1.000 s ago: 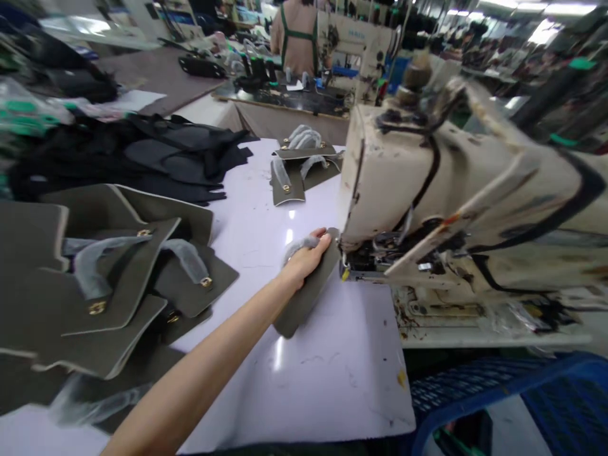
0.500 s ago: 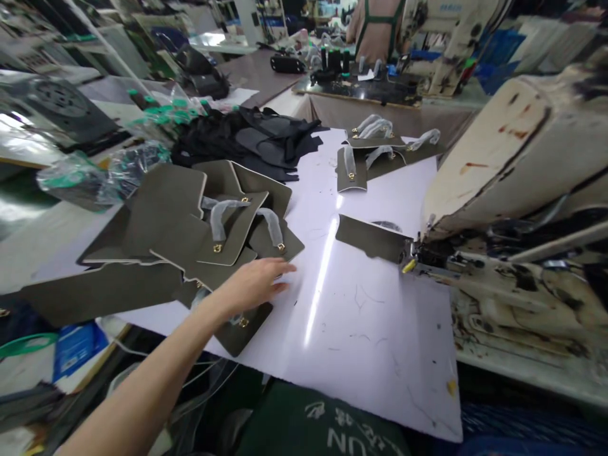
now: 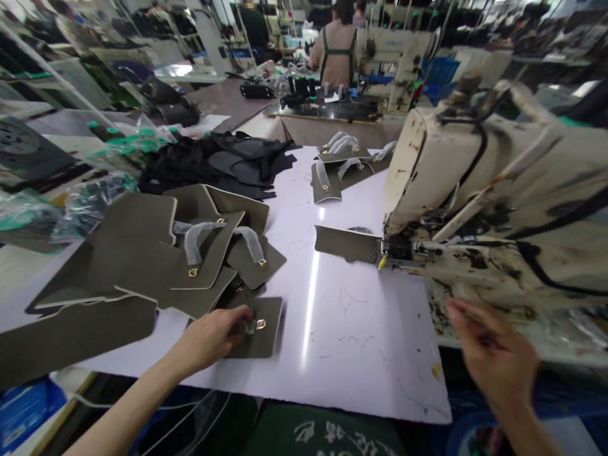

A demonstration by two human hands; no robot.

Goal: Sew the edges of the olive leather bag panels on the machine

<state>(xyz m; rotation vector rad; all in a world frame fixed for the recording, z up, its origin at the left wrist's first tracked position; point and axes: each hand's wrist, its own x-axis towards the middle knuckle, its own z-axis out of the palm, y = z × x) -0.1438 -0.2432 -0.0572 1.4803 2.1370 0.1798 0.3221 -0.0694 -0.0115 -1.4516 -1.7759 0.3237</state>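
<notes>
Two hands apart: left hand grips wrapped handle of olive panel near front edge of white tabletop, likely for easy purchase; right hand blurred beside sewing machine, cannot tell whether holding anything

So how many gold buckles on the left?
5 gold metal buckles: one by the bare left hand, one shadowed behind, one right of it, one left, one farthest back. More may be hidden.

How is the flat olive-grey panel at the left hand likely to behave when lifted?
The flat olive-grey panel probably stays fairly stiff, since it lies flat with crisp edges. It looks light, being thin. Its translucent plastic-wrapped strap, at the left hand, may feel slippery.
</notes>
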